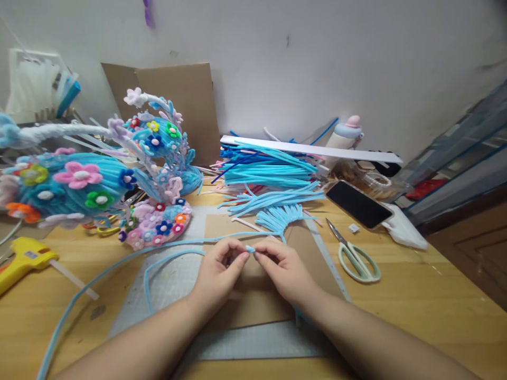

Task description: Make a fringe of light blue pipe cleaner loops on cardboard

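My left hand [225,266] and my right hand [283,266] meet over a cardboard sheet [257,309]. Between their fingertips both pinch a short bit of light blue pipe cleaner [250,249]. From the hands a long light blue pipe cleaner [106,269] runs off to the lower left, with another bend of it on the cutting mat [174,295]. Just beyond my right hand lies a fringe of light blue pipe cleaners [279,217], fanned out along a curved strand. Part of that strand is hidden behind my right hand and wrist.
Scissors [356,258] and a phone [358,203] lie to the right. Bundled blue pipe cleaners [269,169] are stacked behind, near a bottle [344,137]. Flower-covered pipe-cleaner decorations [79,182] stand at left, above a yellow glue gun [29,258]. A folded cardboard panel [178,105] leans on the wall.
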{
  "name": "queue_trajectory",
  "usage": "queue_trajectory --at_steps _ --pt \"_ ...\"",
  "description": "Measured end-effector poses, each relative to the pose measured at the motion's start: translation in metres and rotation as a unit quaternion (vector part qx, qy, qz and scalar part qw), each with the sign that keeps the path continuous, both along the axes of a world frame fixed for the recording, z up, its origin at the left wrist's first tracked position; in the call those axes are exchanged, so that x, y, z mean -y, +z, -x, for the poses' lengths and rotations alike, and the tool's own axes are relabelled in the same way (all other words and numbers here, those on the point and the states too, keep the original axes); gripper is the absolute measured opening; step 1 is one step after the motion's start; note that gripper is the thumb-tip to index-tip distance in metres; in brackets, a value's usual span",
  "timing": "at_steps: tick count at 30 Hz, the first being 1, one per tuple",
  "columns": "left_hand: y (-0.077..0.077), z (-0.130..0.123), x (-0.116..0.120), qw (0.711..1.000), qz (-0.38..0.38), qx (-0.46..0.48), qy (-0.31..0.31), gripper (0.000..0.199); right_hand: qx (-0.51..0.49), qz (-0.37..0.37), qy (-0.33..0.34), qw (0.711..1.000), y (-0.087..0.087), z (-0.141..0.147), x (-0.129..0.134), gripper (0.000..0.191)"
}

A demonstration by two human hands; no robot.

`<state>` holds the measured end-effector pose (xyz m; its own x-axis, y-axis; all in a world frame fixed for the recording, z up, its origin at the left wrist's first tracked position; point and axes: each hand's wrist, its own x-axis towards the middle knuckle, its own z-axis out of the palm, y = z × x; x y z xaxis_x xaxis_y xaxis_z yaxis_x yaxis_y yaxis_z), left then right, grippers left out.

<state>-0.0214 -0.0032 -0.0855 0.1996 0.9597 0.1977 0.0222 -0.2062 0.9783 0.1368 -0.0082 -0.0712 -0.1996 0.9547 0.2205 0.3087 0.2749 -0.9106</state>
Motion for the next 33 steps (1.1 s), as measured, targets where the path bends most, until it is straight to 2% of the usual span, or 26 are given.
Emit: queue_trajectory --at_steps 5,9,15,23,29,33 --pt "-0.001 0.0 -0.001 1.0 -0.005 -0.007 0.0 0.008 0.0 -0.02 0.018 1.0 0.0 0.001 0.001 0.014" --pt "-0.003 0.0 0.0 0.998 -0.046 -0.029 0.01 0.006 -0.018 0.023 0.033 0.999 0.001 0.002 0.003 0.015" --pt "-0.001 0.001 0.004 0.99 -0.127 -0.066 0.008 0.003 -0.053 0.095 0.054 0.993 0.006 0.004 0.003 0.03" --pt "-0.001 0.002 0.007 0.974 -0.2 -0.103 0.016 0.015 -0.19 0.244 0.08 0.948 0.006 0.005 0.001 0.029" --pt "0.0 0.002 0.009 0.966 -0.224 -0.124 0.041 0.017 -0.227 0.261 0.088 0.934 0.004 0.004 0.0 0.028" --pt "-0.001 0.004 0.01 0.954 -0.265 -0.139 0.023 0.026 -0.244 0.266 0.09 0.928 0.004 0.004 0.001 0.027"
